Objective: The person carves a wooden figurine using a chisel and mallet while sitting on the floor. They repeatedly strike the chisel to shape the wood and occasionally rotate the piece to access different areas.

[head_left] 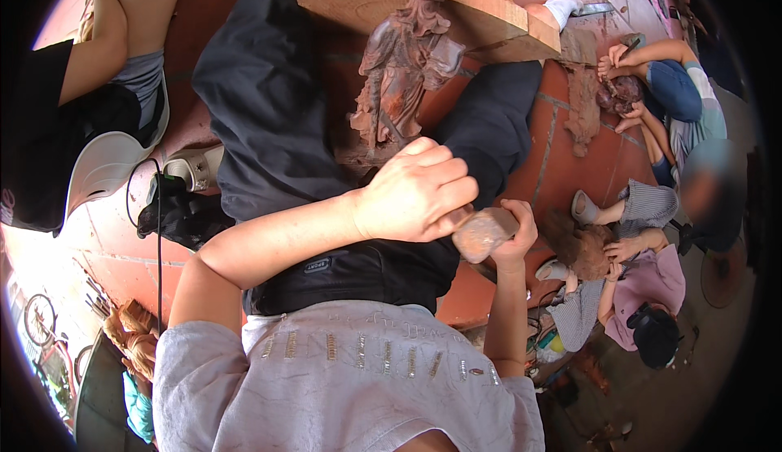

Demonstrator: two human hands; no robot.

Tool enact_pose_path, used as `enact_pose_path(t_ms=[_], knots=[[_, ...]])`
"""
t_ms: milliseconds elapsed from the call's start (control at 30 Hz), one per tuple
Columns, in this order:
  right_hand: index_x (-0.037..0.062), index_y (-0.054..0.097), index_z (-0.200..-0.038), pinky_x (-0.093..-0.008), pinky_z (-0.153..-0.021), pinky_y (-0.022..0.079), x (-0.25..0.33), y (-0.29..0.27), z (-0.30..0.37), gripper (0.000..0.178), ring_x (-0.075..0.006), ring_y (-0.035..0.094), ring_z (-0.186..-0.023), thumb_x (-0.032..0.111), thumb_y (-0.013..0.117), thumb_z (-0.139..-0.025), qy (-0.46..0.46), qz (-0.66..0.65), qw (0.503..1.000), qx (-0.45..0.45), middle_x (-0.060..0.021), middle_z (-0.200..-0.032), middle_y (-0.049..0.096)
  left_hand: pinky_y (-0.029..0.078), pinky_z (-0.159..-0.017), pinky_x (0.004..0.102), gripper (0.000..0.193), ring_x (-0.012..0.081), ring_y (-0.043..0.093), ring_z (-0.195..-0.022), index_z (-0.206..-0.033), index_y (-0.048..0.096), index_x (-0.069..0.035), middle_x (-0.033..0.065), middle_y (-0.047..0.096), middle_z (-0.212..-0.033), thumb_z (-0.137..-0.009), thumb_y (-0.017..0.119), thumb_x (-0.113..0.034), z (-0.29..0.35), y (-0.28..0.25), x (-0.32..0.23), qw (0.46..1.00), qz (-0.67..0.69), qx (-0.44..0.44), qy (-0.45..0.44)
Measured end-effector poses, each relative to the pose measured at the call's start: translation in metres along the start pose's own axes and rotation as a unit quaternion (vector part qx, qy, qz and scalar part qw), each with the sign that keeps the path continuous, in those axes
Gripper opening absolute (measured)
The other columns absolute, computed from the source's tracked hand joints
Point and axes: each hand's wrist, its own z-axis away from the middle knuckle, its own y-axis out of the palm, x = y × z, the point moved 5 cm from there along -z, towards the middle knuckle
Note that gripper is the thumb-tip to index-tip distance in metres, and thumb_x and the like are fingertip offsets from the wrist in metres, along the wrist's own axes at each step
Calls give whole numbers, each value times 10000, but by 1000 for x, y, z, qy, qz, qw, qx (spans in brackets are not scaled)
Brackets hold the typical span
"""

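A carved brown wooden statue [401, 65] of a robed figure stands upright between my legs, with a flat-topped head and a long staff-like part at its side. My left hand [423, 190] is closed around a chisel [392, 129]; its dark blade reaches toward the lower part of the statue, and I cannot tell whether its tip touches the wood. My right hand [521, 232] is closed on a wooden mallet [479, 237]. The slightly blurred mallet head is at the butt end of the chisel, just beside my left fist. Its handle is mostly hidden.
A thick wooden block [489, 24] lies behind the statue. Co-workers sit close by on the red tiled floor [547, 138]: one at left, two at right handling carved pieces. Another carving [582, 110] lies at right. A black cable [159, 248] hangs at left.
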Motion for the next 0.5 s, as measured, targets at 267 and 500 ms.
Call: enact_pose_path(t_ms=[267,500], knots=[[20,629,-995,-305,-728,523,-19,6,25,350,-173,653,-769,7,786,-682,139,-109,983,-56,-61,-890,676,462,-597,381,236,249,594,-663,-813,538,-111,42,509,-704,-706,730,-198,-39,20,22,999,-29,-10,11],[16,632,-986,-307,-772,531,-19,10,25,323,-173,672,-819,1,771,-696,186,-125,973,-59,-71,-918,692,491,-576,372,191,259,614,-629,-776,548,-107,42,546,-660,-713,710,-188,-47,21,41,999,-28,-29,-21]])
